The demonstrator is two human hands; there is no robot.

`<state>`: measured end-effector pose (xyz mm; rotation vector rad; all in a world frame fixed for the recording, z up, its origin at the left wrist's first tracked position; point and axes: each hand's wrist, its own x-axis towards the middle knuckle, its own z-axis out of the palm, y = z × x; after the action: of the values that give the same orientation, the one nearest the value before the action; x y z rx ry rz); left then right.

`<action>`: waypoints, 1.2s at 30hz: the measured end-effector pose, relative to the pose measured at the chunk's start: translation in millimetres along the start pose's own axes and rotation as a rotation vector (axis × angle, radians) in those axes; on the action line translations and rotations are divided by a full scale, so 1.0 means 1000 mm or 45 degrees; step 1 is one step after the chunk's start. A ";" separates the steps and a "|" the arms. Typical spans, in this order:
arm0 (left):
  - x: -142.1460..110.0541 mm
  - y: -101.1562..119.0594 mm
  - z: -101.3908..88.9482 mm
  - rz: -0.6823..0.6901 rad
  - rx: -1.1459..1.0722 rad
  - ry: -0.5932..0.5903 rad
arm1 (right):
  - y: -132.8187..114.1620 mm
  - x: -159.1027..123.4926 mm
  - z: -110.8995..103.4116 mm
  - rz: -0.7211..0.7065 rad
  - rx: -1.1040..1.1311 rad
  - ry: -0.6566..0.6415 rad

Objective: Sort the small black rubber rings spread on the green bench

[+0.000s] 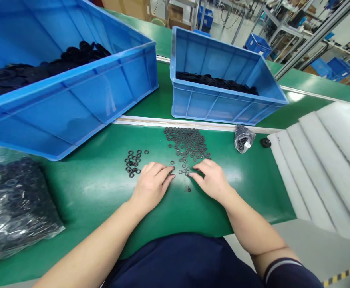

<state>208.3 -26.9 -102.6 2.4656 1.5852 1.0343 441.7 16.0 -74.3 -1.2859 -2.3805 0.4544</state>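
My left hand (151, 183) is over the green table, its thumb and forefinger closed around a small black ring (173, 169) that shows partly at the fingertips. My right hand (213, 180) rests with thumb and forefinger apart, the thumb tip beside a small ring (187, 174) on the tabletop. Beyond both hands spreads a big cluster of small dark rings (189, 142), with a few loose ones trailing toward the fingers. To the left of my left hand lies a group of thicker black rings (132, 162). Between my wrists sit a few tiny pieces (188, 189).
Two blue bins (109, 92) (217, 104) holding black parts stand behind the white strip (151, 121). A large clear bag of black rings (16, 204) lies at left, a small bag (243, 140) at right. White foam sheets (321, 160) border the right side, beside a black roll (265, 143).
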 end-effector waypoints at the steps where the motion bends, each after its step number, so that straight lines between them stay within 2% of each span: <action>1: -0.002 -0.003 -0.003 -0.024 0.014 -0.015 | -0.004 0.000 0.004 -0.049 -0.026 -0.006; 4: 0.000 -0.007 -0.005 -0.060 0.090 -0.089 | -0.013 0.008 0.021 -0.123 -0.143 -0.078; 8: 0.008 -0.007 0.004 -0.066 0.179 -0.151 | -0.011 0.027 0.033 -0.041 -0.245 -0.101; 11: 0.010 -0.007 0.009 -0.028 0.183 -0.151 | -0.001 0.031 0.028 0.054 -0.222 -0.006; 14: 0.004 -0.005 0.009 0.017 0.155 -0.143 | 0.006 0.021 0.014 0.092 -0.096 0.038; 19: -0.003 0.001 0.008 0.029 0.103 -0.156 | 0.010 0.000 0.000 0.088 0.097 -0.163; 25: -0.002 0.004 0.003 -0.044 0.125 -0.131 | 0.000 0.003 0.006 0.115 -0.130 -0.276; 28: -0.003 0.014 -0.001 0.021 0.093 -0.124 | -0.007 0.000 0.003 0.103 -0.260 -0.342; 31: -0.003 0.022 -0.006 0.088 0.038 -0.130 | -0.014 -0.004 0.002 -0.013 -0.290 -0.434; 33: -0.003 0.021 -0.009 0.049 0.070 -0.105 | -0.016 -0.002 0.006 -0.069 -0.271 -0.433; 36: -0.003 0.010 -0.013 -0.016 0.150 -0.096 | -0.011 0.009 0.015 -0.010 -0.269 -0.326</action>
<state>208.5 -38.1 -90.3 2.5318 1.6831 0.8586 422.1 16.0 -81.2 -1.3789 -2.7072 0.3942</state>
